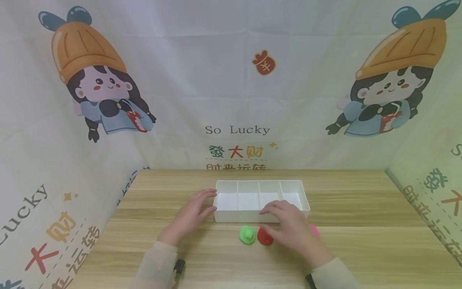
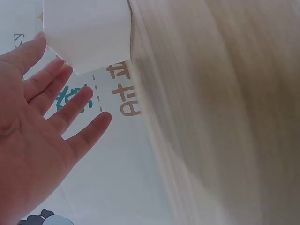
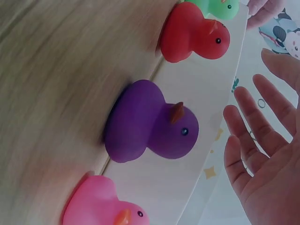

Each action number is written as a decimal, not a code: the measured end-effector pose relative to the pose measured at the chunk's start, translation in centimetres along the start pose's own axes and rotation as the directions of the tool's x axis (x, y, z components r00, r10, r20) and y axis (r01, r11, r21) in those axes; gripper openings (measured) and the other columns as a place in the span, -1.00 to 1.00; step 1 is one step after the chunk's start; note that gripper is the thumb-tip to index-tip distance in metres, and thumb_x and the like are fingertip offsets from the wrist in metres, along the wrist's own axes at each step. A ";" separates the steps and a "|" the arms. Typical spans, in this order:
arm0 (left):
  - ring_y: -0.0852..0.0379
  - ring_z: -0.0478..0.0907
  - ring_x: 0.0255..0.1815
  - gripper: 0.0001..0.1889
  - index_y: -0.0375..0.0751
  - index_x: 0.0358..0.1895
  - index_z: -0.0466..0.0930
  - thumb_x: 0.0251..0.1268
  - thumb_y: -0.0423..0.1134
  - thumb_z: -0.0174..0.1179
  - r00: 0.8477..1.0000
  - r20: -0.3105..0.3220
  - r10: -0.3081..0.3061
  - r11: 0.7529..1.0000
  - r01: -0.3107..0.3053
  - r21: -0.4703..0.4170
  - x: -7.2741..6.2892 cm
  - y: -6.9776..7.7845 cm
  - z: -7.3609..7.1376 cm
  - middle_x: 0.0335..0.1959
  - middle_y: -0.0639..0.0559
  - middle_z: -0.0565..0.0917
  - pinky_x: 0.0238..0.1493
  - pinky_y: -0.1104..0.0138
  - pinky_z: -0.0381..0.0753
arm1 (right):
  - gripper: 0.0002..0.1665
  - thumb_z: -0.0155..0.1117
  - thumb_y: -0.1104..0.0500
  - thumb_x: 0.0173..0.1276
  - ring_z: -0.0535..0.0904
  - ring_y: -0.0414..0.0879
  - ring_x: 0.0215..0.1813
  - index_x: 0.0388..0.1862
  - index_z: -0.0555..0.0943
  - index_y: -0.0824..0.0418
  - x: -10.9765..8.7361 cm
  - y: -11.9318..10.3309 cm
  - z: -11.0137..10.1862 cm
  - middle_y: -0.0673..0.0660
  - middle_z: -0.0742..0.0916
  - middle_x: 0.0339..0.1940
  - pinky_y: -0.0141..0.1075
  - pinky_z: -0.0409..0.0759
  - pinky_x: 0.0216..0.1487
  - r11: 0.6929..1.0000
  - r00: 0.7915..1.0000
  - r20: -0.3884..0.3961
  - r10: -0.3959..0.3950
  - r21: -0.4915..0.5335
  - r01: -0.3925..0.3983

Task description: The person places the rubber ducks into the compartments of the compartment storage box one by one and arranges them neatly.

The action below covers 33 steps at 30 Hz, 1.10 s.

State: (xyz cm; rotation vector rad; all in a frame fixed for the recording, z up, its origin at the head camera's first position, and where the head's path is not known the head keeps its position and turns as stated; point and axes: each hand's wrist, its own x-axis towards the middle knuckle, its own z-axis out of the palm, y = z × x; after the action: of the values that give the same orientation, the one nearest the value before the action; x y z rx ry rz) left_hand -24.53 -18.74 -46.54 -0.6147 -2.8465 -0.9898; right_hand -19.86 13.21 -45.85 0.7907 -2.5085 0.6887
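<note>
A white tray with several compartments stands on the wooden table. At its left end is my left hand, fingers spread; in the left wrist view the fingertips are at the tray's corner. My right hand is over the tray's front edge with fingers loosely bent and nothing held. In front of the tray sit a green rubber duck, a red one and a pink one, partly hidden by the right hand. The right wrist view also shows a purple rubber duck between red and pink.
The wooden table reaches back to a printed cloth with cartoon figures and lettering, which also hangs at both sides. Dark straps or mounts sit by the wrists.
</note>
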 end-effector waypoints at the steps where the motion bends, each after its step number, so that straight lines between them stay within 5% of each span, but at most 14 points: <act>1: -0.15 0.28 0.59 -0.50 -0.23 0.40 0.48 0.49 -0.19 0.26 1.000 0.003 -0.002 1.000 0.002 -0.004 0.0 0.0 0.0 0.53 -0.07 0.44 0.61 -0.08 0.28 | -0.64 0.65 0.08 0.11 0.68 -0.10 -0.01 -0.09 0.77 0.01 0.0 -0.1 0.0 -0.07 0.79 -0.06 -0.16 0.71 0.05 1.000 1.000 0.003 0.000 0.001 0.000; 13: -0.15 0.27 0.60 -0.51 -0.20 0.42 0.46 0.50 -0.18 0.24 0.999 0.032 -0.002 1.000 0.002 -0.014 0.1 -0.2 -0.3 0.54 -0.08 0.42 0.62 -0.09 0.25 | -0.67 0.59 0.12 0.15 0.64 -0.20 -0.04 -0.08 0.76 -0.03 -0.1 -1.1 1.0 -0.16 0.77 -0.09 -0.27 0.70 0.01 0.998 0.994 0.095 -0.049 0.056 0.043; 33: -0.17 0.28 0.60 -0.50 -0.23 0.42 0.46 0.50 -0.19 0.24 0.999 0.028 0.017 1.000 -0.017 -0.010 0.1 -0.2 -0.2 0.54 -0.09 0.42 0.62 -0.10 0.26 | -0.63 0.63 -0.02 0.16 0.64 -0.20 0.02 -0.05 0.75 -0.07 0.3 -1.5 2.4 -0.18 0.79 -0.05 -0.20 0.69 0.13 0.998 0.972 0.228 -0.062 0.026 0.058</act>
State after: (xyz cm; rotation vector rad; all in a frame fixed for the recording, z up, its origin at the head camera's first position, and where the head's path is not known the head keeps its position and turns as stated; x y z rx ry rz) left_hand -24.72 -19.00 -46.45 -0.6578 -2.8577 -1.0010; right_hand -19.73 10.67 -47.16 1.0003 -2.6725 0.6338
